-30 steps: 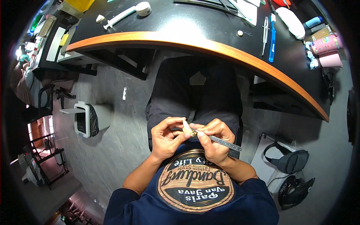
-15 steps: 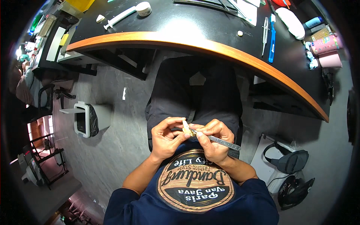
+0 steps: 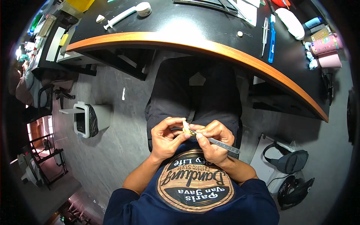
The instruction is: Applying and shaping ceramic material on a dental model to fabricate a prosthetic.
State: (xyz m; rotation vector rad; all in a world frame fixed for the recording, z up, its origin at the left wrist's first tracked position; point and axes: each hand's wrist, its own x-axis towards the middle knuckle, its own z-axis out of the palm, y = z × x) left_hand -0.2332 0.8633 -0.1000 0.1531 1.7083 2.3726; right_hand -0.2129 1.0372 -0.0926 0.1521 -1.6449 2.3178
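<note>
My left hand [image 3: 167,138] pinches a small cream-white and yellowish piece [image 3: 186,128] between thumb and fingers, above my lap. It looks like a small moulded part; its exact kind is too small to tell. My right hand [image 3: 214,141] is closed round a flat grey metal scalpel handle [image 3: 224,146] with ruler-like marks. The handle's rear end sticks out to the right, tilted down. Its front tip meets the yellowish part of the piece, and my fingertips partly hide that contact. Both hands are close together in front of my shirt.
Ahead is a black desk [image 3: 210,22] with a wooden edge. On it lie a syringe [image 3: 122,17], a round white jar [image 3: 143,9], tweezers [image 3: 265,35], a blue-handled brush [image 3: 272,39] and a pink cup [image 3: 325,44]. A lidded bin [image 3: 88,120] stands left; a waist bag [image 3: 290,159] lies right.
The rear end of the scalpel handle has tipped slightly downward with my right fingers. My left hand and the piece have hardly moved.
</note>
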